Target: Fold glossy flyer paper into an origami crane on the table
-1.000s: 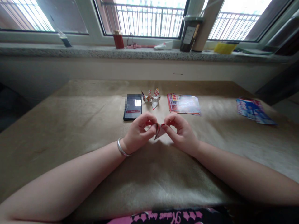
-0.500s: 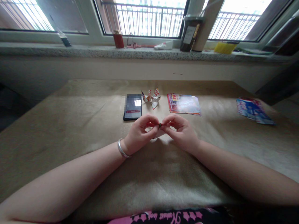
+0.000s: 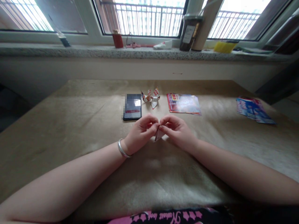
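Note:
Between my fingertips is a small folded piece of paper (image 3: 159, 134), its pale pointed end hanging down below them. My left hand (image 3: 145, 129), with a silver bangle (image 3: 122, 148) on the wrist, pinches it from the left. From the other side my right hand (image 3: 177, 129) pinches the same paper, thumb and forefinger nearly meeting those of the left. The fingers hide most of its upper part. Just beyond the hands lie folded paper figures (image 3: 153, 98) with printed patterns.
A smartphone (image 3: 132, 107) lies behind my left hand. Stacked printed leaflets (image 3: 183, 103) are behind my right hand, and more blue leaflets (image 3: 254, 110) lie far right on the table (image 3: 70, 124). A stone windowsill (image 3: 91, 53) holds a red bottle (image 3: 117, 39) and a dark container (image 3: 189, 34).
Both hands have shifted very slightly, and the paper between them has turned so that more of its pale pointed part shows below the fingertips.

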Motion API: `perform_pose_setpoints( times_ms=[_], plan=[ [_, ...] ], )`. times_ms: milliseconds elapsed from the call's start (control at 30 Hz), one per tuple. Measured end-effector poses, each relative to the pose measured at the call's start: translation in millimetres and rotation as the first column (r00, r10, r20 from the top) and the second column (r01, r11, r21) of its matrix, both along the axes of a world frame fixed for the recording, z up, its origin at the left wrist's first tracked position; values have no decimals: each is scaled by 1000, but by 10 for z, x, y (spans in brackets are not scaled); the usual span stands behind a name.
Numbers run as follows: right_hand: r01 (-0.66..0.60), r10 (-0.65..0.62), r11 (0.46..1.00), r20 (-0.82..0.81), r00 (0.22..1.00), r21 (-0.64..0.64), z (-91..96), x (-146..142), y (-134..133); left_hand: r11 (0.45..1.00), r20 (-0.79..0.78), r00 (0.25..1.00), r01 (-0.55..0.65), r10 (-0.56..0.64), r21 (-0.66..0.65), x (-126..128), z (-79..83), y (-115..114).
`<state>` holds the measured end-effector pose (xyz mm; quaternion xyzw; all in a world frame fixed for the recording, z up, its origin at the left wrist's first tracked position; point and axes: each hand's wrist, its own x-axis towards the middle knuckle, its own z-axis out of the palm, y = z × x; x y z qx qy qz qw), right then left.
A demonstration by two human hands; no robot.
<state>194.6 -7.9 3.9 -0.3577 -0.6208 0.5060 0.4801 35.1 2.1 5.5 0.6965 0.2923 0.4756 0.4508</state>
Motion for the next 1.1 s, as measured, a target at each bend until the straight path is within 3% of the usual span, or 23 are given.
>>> perform_pose_setpoints(
  times_ms=[100, 267, 767, 1000, 1100],
  plan=[
    [17, -17, 1000, 10, 1000, -1, -9, 10, 9, 998, -27, 999, -26, 27, 52, -1, -11, 23],
    [47, -47, 999, -11, 999, 13, -44, 12, 28, 962, -127, 985, -78, 114, 261, -27, -66, 60],
    [77, -79, 996, 37, 996, 55, -81, 37, 66, 996, 8, 999, 30, -31, 83, -18, -60, 34],
    [43, -68, 978, 116, 991, 206, -13, 50, -7, 989, -46, 998, 38, -32, 146, -51, 36, 22],
    [16, -58, 966, 156, 986, 259, 26, 68, -36, 972, -123, 992, 24, 5, 235, -53, 106, 10]
  ],
)
